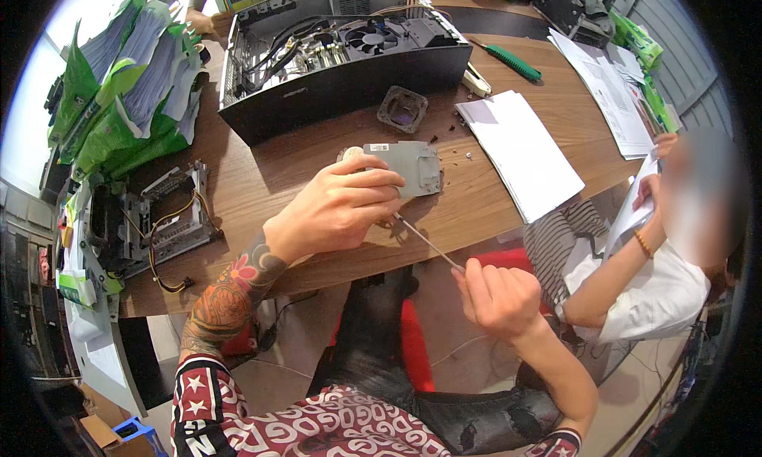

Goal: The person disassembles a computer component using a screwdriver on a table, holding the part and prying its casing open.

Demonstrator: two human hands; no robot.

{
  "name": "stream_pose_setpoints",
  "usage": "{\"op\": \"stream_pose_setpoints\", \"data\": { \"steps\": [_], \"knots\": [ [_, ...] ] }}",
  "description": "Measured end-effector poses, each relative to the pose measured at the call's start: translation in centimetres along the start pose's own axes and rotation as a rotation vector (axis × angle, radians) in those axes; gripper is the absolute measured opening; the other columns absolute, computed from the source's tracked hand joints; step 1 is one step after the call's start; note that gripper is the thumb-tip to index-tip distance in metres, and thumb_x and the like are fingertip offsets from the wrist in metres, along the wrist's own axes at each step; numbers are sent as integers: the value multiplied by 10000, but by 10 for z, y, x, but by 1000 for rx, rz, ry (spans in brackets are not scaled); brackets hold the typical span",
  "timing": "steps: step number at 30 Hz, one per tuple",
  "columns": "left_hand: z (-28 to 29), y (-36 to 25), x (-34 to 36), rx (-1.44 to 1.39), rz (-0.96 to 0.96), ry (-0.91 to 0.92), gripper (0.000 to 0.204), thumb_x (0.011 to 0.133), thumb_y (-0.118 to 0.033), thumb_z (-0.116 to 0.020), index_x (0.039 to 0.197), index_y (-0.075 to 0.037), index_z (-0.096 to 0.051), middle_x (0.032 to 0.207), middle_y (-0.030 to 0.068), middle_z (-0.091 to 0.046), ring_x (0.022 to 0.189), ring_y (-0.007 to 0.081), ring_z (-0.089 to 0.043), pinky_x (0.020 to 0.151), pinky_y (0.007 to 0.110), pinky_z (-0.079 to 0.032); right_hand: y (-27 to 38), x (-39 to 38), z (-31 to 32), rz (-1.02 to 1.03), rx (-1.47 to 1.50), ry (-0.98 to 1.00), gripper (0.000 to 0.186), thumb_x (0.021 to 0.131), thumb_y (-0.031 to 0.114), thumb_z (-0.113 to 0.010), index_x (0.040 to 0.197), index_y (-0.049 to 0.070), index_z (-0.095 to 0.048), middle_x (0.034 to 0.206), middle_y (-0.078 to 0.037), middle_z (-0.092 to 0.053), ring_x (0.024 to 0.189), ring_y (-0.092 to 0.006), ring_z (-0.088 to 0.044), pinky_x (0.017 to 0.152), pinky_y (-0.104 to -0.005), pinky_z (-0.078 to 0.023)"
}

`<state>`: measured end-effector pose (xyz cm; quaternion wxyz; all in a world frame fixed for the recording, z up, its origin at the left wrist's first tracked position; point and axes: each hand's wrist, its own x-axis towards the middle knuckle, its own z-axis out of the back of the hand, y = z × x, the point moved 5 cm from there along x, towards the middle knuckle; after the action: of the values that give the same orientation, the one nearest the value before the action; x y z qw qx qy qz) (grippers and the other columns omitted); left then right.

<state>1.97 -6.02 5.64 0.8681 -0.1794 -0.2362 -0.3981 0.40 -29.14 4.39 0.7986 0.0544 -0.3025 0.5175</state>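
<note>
My left hand (337, 207) is closed on a flat grey metal part (414, 168) with a small white label, gripping it over the table. My fingers hide its left side. In my right hand (502, 300) is a screwdriver; its thin metal shaft (429, 243) slants up leftward, the tip close to the metal part's lower edge beside my left fingers. Whether the tip touches the part I cannot tell. The screwdriver's handle is hidden inside my fist. Just beyond the metal part lies a square case fan (402, 109). A few tiny screws (468, 155) are scattered to the right.
An opened desktop computer case (341, 92) stands at the back. White paper sheets (522, 155) and a green-handled screwdriver (512, 62) lie right. A metal frame with cables (171, 219) and green-wrapped paper packs (131, 84) are left. Another person (643, 282) sits right, holding papers.
</note>
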Motion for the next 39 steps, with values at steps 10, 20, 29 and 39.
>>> {"op": "stream_pose_setpoints", "data": {
  "steps": [10,20,29,39],
  "knots": [
    [5,-3,10,-24,-8,-149,170,765,-73,-737,919,-49,-670,981,77,-715,1014,295,-673,891,449,-511,-22,10,27,-320,383,-39,220,826,149,-783,954,8,-671,659,-73,-578,521,-214,-588,470,-332,-444],
    [-2,-7,15,-92,88,-67,319,674,-103,-824,953,-75,-671,1030,91,-693,1011,319,-644,897,465,-475,-42,-8,25,-579,847,31,222,854,171,-785,980,10,-700,868,-135,-725,741,-284,-721,654,-339,-568],
    [0,-2,19,0,91,-75,278,671,-76,-803,920,-78,-680,1015,61,-697,1010,285,-654,900,451,-479,-40,2,39,-352,514,-28,204,842,153,-761,982,28,-681,770,-69,-615,606,-218,-635,543,-329,-499],
    [-3,-3,15,33,36,-150,178,687,-60,-762,854,-61,-698,957,65,-733,928,271,-682,865,429,-508,-14,8,37,4,53,-29,186,875,195,-707,946,30,-659,666,-10,-447,543,-149,-521,488,-269,-408]
  ]
}}
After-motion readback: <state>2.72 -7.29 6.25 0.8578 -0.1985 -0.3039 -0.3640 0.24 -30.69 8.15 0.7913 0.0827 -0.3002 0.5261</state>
